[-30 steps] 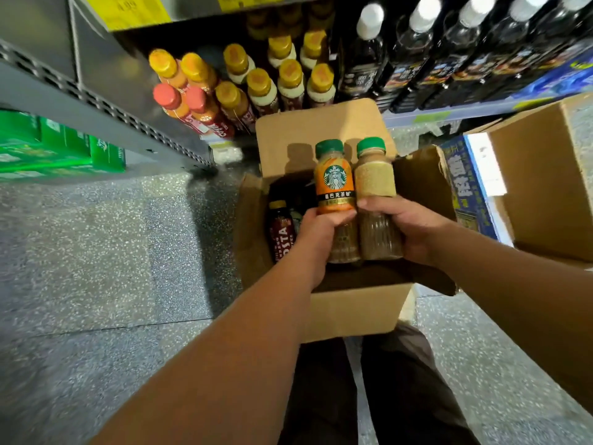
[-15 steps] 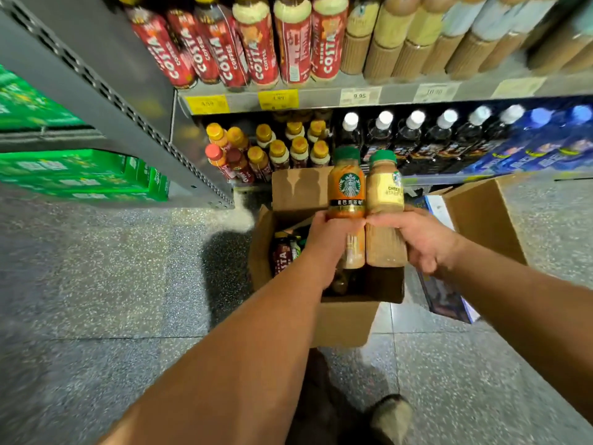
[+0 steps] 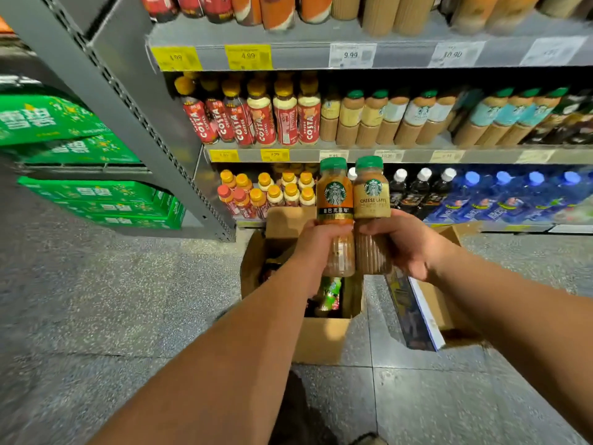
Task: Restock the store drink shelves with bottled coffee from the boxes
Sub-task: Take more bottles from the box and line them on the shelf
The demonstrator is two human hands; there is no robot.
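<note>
Mid-carry above the box (image 3: 321,342), fingers of the left hand (image 3: 316,248) wrap the orange bottle (image 3: 335,200), the right hand (image 3: 407,245) likewise the beige bottle (image 3: 372,200); next, probably, slotting both into the green-capped row (image 3: 373,114) on the shelf (image 3: 362,154).

Two forearms filled the lower half of the frame: the left forearm (image 3: 224,348) ran up from the lower left and the right forearm (image 3: 513,316) came in from the right edge. Both were bare up to the frame's border. The left hand (image 3: 316,248) and the right hand (image 3: 407,245), near the centre, were bare as well. At the bottom centre, between the arms, showed dark trousers (image 3: 298,409) of plain, blurred cloth. Beside them, at the very bottom edge, sat the greyish toe of a shoe (image 3: 369,440), only partly in frame.
</note>
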